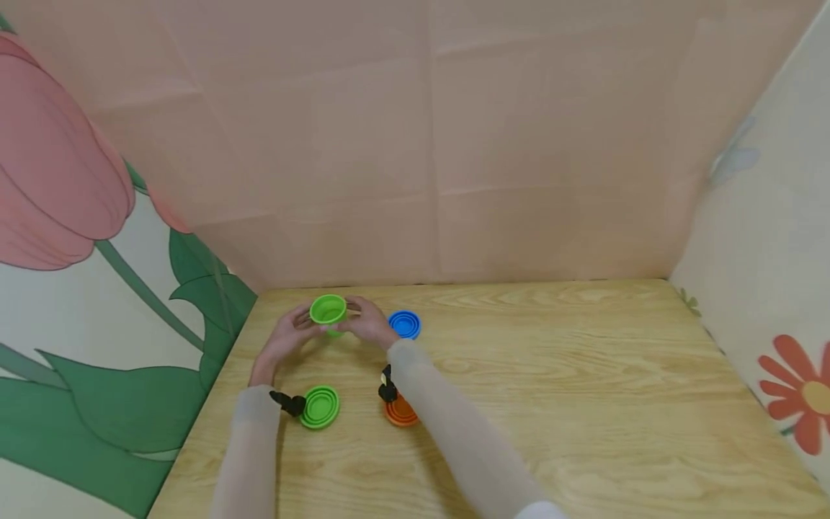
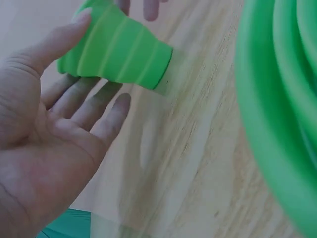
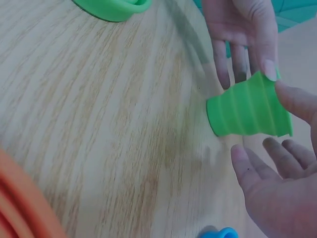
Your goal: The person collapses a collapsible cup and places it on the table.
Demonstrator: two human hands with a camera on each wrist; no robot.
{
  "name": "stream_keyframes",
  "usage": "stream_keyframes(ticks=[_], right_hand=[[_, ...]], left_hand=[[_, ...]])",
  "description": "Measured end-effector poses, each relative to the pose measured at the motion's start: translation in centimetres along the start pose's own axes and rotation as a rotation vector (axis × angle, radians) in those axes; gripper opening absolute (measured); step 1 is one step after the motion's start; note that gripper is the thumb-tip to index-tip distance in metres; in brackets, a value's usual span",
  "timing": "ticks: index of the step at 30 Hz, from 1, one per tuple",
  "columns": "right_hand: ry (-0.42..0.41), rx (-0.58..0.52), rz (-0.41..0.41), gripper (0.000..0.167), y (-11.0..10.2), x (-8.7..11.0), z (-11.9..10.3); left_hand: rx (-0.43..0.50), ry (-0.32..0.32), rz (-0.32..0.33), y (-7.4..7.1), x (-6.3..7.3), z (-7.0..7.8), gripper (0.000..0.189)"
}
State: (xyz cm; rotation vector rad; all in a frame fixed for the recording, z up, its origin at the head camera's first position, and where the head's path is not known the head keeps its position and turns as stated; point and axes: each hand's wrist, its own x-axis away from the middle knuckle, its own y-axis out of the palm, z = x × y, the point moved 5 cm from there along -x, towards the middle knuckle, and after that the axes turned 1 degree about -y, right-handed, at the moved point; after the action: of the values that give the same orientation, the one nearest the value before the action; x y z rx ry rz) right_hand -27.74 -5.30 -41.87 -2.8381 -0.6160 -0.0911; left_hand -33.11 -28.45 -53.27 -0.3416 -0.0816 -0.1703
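Note:
An expanded green collapsible cup (image 1: 328, 310), its wall ringed with folds, is held upright between both hands near the far left of the table. My left hand (image 1: 287, 337) grips it from the left, the thumb on the near side of the rim and the fingers behind in the left wrist view. From the other side my right hand (image 1: 368, 322) holds the rim, its thumb against the cup (image 3: 247, 106) in the right wrist view. Below the left wrist lies a flattened green collapsible cup (image 1: 320, 407).
A flattened blue collapsible cup (image 1: 405, 324) lies just right of the right hand. Partly covered by the right forearm's wrist camera is a flattened orange cup (image 1: 400, 412). The wooden table (image 1: 583, 389) meets a pink cloth backdrop (image 1: 454, 180) behind.

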Motion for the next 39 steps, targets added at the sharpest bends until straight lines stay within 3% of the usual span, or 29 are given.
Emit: stream_keyframes(ticks=[2,4,9,15,23,30,39], right_hand=[[0.045,0.044,0.038,0.065,1.4,-4.6,4.1],[0.03,0.049,0.077,0.063,1.8,-7.0,6.7],[-0.079,0.031,0.045,0.063,1.0,-8.1,8.4],[-0.094,-0.002,0.023,0.062,-0.3,-7.1,8.0],[-0.115,-0.001,-0.022,0.059,-2.6,-5.8,7.7],[-0.133,-0.018,-0.059,0.056,-4.9,-3.7,8.2],[-0.151,0.004,-0.048,0.055,-8.2,-0.2,8.7]], left_hand=[[0.002,-0.004,0.001,0.1,-0.1,0.0,0.076],[0.005,0.001,0.004,0.2,-0.2,0.1,0.074],[0.013,0.022,0.023,0.4,-0.1,0.5,0.068],[0.02,0.042,0.032,1.1,0.1,1.5,0.063],[0.041,0.069,0.015,3.0,1.0,4.4,0.059],[0.036,0.099,-0.016,5.6,1.5,5.9,0.056],[0.082,0.154,-0.048,9.6,2.4,8.0,0.055]])
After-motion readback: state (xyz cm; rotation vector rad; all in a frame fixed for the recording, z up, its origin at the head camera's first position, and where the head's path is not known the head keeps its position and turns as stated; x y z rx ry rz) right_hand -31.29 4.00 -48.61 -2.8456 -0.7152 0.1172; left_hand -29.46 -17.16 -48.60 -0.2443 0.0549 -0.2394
